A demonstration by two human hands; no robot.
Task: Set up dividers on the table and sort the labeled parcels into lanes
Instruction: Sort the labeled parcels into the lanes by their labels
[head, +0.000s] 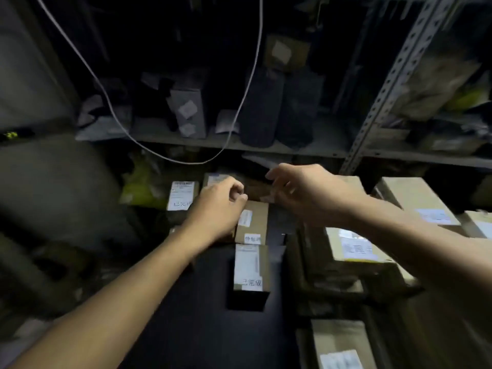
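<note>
Curling loosely, the left hand (217,206) hovers with its fingers (235,189) bent over the far end of a small brown cardboard parcel with white labels (253,222); whether they pinch anything is unclear. The right hand (306,193), fingers spread and empty, hangs just beyond and right of it. That parcel's long axis runs away from the person, end to end with a second labelled brown parcel (250,270) on the dark worktop (202,315). Blur and gloom hide any dividers; larger boxes (351,246) lie right.
</note>
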